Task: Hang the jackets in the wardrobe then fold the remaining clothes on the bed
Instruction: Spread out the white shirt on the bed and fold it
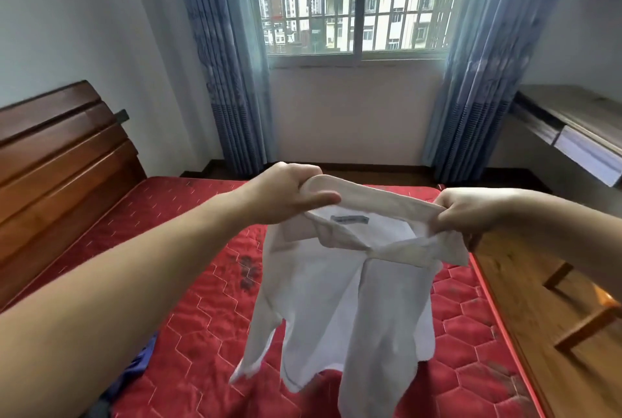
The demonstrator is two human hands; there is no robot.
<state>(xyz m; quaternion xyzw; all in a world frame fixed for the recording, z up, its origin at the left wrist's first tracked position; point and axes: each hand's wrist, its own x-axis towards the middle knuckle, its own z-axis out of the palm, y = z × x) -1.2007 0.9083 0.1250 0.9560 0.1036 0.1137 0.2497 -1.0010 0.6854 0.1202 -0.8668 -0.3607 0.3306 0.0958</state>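
A white collared shirt [350,286] hangs in the air over the red quilted mattress [188,310], its collar stretched between both hands. My left hand [286,190] grips the left end of the collar, thumb on top. The right end of the collar is pinched in my right hand [471,212]. The shirt's body and sleeves dangle down toward the bed, with a small label visible inside the neck. A bit of blue cloth [141,363] shows under my left forearm at the bed's near left.
A wooden headboard [60,161] stands at the left. Wooden floor and a stool frame [579,310] lie to the right of the bed. A desk with a drawer [579,134] is at the far right. Blue curtains [229,81] flank a barred window [350,0].
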